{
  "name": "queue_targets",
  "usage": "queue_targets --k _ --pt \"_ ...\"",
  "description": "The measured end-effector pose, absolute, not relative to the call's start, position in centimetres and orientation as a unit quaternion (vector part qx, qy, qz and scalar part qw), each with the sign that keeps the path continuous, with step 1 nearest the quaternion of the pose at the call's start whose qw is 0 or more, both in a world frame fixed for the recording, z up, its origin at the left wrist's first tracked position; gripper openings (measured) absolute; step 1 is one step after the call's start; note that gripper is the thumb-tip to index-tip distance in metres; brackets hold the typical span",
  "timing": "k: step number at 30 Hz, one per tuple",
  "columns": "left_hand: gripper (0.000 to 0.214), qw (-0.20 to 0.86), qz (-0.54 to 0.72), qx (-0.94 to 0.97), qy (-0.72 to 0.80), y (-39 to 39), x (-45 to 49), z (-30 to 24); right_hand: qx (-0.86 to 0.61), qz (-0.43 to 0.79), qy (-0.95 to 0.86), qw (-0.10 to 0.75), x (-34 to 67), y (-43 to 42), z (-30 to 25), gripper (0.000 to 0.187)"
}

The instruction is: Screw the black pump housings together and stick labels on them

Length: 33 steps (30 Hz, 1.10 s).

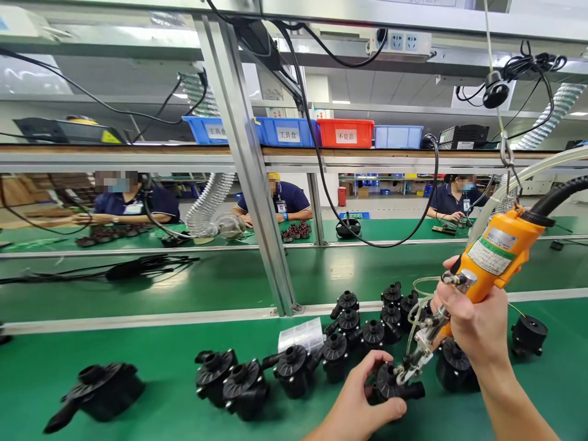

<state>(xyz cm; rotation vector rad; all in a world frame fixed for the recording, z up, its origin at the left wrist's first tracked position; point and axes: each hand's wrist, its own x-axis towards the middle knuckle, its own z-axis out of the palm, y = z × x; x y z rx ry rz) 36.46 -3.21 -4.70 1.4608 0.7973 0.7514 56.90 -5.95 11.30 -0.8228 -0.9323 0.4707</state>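
Note:
My right hand (pixel 478 324) is wrapped round an orange electric screwdriver (pixel 493 257), tilted so its metal nose points down and left. The nose's tip meets the top of a small black pump (pixel 388 383); whether a screw sits under it is too small to tell. Around that pump's left side curl the fingers and thumb of my left hand (pixel 362 392), holding it on the green bench. Behind it are several similar black pumps (pixel 334 349). Another black pump (pixel 452 361) stands beneath my right forearm, partly covered.
More pumps (pixel 245 386) stand to the left, one pump (pixel 108 389) far left. A clear plastic box (pixel 301 335) lies behind them. A metal post (pixel 250 153) rises mid-bench. The screwdriver hangs from a hook (pixel 506 153), with a black cable. Co-workers (pixel 285 199) sit across the bench.

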Motion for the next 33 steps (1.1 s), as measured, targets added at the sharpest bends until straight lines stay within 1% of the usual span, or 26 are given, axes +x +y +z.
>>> queue_targets --k 2,7,10,17,22,24,28,31,33 --pt "0.068 0.618 0.320 0.632 0.340 -3.2 36.5 -4.7 -0.389 0.212 -0.439 0.782 56.5 -6.0 11.4 0.051" --pt "0.064 0.605 0.324 0.645 0.336 -3.0 36.7 -4.6 -0.403 0.185 -0.474 0.761 54.7 -5.9 11.8 0.035" --pt "0.063 0.592 0.330 0.650 0.343 -2.9 36.7 -4.5 -0.414 0.170 -0.499 0.742 54.1 -5.6 11.6 0.032" --pt "0.065 0.571 0.333 0.665 0.348 -2.7 36.6 -4.5 -0.407 0.169 -0.551 0.709 53.7 -5.2 11.1 0.033" --pt "0.066 0.582 0.338 0.664 0.326 -2.6 36.0 -5.1 -0.409 0.183 -0.491 0.748 53.5 -4.9 11.3 0.035" --pt "0.067 0.612 0.339 0.657 0.280 -2.4 35.4 -5.2 -0.406 0.172 -0.461 0.770 54.3 -5.0 11.6 0.038" --pt "0.073 0.698 0.269 0.631 0.204 -2.0 34.9 -6.1 -0.404 0.114 -0.405 0.812 57.1 -6.1 12.5 0.045" --pt "0.081 0.673 0.352 0.608 0.230 -2.0 35.8 -7.6 -0.424 0.120 -0.397 0.805 58.6 -7.0 12.8 0.047" --pt "0.081 0.647 0.396 0.602 0.250 -2.1 36.4 -8.4 -0.429 0.147 -0.406 0.793 58.8 -7.0 12.7 0.049"
